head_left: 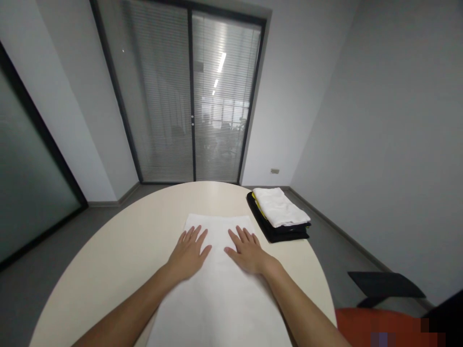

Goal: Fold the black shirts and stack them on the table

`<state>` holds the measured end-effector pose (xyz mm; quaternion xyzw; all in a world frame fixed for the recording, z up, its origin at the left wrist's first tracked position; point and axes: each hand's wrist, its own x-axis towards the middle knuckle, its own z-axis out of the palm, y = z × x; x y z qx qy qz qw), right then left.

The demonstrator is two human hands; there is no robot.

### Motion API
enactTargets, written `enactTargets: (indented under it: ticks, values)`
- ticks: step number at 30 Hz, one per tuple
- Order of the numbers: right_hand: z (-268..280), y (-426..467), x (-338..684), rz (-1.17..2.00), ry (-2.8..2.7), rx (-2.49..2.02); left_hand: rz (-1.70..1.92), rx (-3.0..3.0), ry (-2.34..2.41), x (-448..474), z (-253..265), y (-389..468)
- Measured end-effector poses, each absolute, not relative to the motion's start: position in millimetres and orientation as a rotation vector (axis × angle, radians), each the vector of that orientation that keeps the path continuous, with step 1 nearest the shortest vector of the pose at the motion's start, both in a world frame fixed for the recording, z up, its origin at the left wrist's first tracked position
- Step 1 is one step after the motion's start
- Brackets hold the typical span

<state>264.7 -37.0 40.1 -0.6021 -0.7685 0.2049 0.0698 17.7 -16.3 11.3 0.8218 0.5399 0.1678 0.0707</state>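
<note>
A long piece of white cloth (220,299) lies flat on the round table, running from its middle toward me and out of the bottom of the view. My left hand (190,253) rests palm down on the cloth's left side, fingers spread and pointing away from me. On the right side, my right hand (246,248) lies flat in the same way, fingers apart. Bare cloth shows between the two hands, and its far edge lies just beyond the fingertips. Neither hand grips anything.
A stack of folded black clothes (287,234) with a folded white cloth (278,207) on top and a yellow edge sits at the right rim of the cream table (119,274). A chair with a red seat (372,320) and black armrest (387,284) stands at lower right.
</note>
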Motion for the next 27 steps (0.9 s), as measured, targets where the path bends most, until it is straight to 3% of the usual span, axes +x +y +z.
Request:
enactTargets:
  ticks: [11,20,27]
  values:
    - [37,-17,264,0.494,-2.327,-1.812,0.327,2.432,1.747,18,13,2]
    - [31,1,280,0.077,-1.878,-2.01,0.709,2.134,2.006,-27,0,41]
    - [17,21,295,0.318,-1.641,-1.787,1.007,1.834,1.685,-39,4,56]
